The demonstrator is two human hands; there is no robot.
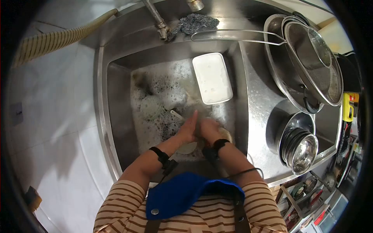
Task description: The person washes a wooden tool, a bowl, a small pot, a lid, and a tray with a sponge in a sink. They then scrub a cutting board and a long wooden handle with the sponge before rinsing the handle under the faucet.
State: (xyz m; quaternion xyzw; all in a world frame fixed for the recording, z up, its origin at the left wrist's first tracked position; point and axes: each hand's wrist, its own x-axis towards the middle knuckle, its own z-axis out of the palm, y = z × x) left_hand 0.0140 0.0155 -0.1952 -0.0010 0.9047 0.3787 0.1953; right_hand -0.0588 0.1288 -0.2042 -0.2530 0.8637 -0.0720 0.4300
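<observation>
In the middle of the soapy sink (101, 97), my left hand (188, 129) is held edge-on with a finger stretched upward, and nothing shows in it. Close to its right is my right hand (209, 127), its fingers dark and blurred, so what they hold, if anything, is hidden. A white rectangular tub (212, 79) stands just above the hands, with white liquid or foam inside. A small pale handle (176, 114) pokes out of the suds left of my left hand. Pale round pieces lie partly under water below and beside my wrists.
Steel basins and strainers (274, 58) lean at the upper right, with a long wire handle (237, 40) reaching over the sink. Stacked metal bowls (304, 153) sit on the right drainboard. A tap (163, 34) and steel wool (198, 24) are at the back edge.
</observation>
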